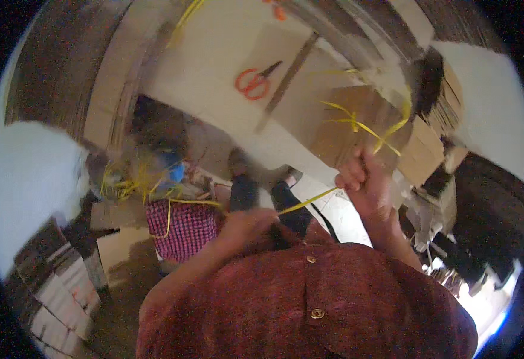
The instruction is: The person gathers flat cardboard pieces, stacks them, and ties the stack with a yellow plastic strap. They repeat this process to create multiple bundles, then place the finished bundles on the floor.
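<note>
A thin yellow plastic strap (309,201) stretches between my two hands in front of my body. My right hand (360,176) is closed round one part of it, and more yellow strap curls up beyond that fist over a brown cardboard piece (345,134). My left hand (253,224) is blurred but looks closed on the strap, which runs on from it to the left. On the pale tabletop ahead lies a pair of scissors (254,82) with orange handles, apart from both hands.
A dark bar (289,81) lies on the table beside the scissors. At left, a tangle of yellow straps (127,182) sits near a pink-and-black checked cloth (181,230). Stacked cardboard (447,99) stands at far right, and white boxes (64,293) at lower left.
</note>
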Demonstrator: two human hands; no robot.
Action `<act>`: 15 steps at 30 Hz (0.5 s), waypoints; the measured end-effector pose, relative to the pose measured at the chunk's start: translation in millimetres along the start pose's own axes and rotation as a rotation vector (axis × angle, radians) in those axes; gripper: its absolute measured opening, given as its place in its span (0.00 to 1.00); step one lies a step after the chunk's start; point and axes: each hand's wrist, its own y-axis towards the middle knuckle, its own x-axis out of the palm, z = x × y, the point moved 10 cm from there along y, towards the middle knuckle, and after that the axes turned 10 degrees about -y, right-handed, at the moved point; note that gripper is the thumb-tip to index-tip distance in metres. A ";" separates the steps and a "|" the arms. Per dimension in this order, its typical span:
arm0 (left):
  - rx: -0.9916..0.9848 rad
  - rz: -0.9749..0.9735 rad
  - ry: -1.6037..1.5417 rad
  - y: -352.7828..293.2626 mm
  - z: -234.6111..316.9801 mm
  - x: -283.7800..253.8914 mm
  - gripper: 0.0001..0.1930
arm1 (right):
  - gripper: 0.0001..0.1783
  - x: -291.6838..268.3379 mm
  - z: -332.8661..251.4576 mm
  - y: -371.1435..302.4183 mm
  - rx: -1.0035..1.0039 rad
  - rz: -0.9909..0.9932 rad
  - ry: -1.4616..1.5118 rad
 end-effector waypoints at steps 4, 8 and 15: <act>0.071 0.039 0.398 -9.7 30.3 -72.5 0.10 | 0.17 -59.7 -73.0 -30.6 -0.242 0.050 0.089; 0.030 0.323 0.263 -22.4 21.9 -196.5 0.06 | 0.15 -133.1 -124.1 -66.8 -0.403 0.185 0.160; 0.130 0.554 0.818 0.1 142.3 -380.8 0.06 | 0.16 -213.5 -143.7 -106.7 -0.418 0.510 0.239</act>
